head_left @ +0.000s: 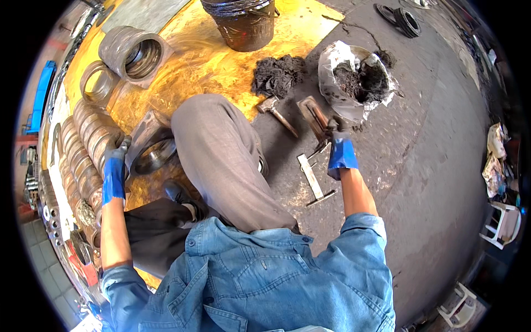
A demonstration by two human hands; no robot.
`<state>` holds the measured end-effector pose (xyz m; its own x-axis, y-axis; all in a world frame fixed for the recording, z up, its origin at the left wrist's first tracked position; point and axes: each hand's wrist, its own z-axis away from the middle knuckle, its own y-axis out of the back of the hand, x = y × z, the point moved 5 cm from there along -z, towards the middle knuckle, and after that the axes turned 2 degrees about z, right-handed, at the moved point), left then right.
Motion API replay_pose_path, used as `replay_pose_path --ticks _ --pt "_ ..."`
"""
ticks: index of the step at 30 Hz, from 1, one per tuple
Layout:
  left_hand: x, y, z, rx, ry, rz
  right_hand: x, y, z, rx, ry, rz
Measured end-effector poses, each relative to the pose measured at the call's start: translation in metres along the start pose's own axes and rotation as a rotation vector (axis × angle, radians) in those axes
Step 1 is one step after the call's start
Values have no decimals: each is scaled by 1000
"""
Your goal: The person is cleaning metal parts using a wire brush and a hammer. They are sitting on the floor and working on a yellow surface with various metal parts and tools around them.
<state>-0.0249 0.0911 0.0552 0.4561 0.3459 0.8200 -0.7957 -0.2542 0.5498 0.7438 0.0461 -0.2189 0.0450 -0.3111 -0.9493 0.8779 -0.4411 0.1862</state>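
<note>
My left hand, in a blue-cuffed glove with dark, dirty fingers, is closed at the left edge of a heavy metal housing with a round bore. The housing sits tilted beside my knee. To the right, my right hand, gloved the same way, is closed at the near end of a rectangular trowel with a brown handle. Its fingertips are dark and hard to make out. Just beyond is a white sack-lined container holding black, greasy material. A hammer lies left of the trowel.
Rows of ring-shaped metal parts line the left side, with larger housings farther off. A dark bucket and a black clump are ahead. A pale metal bar frame lies near my right forearm. White chairs stand far right.
</note>
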Motion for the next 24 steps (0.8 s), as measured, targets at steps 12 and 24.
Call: replay_pose_path --ticks 12,24 --pt "-20 16 2 -12 85 -14 86 -2 34 -82 -378 845" --pt "-69 -11 -22 48 25 137 124 54 41 -54 -406 1031"
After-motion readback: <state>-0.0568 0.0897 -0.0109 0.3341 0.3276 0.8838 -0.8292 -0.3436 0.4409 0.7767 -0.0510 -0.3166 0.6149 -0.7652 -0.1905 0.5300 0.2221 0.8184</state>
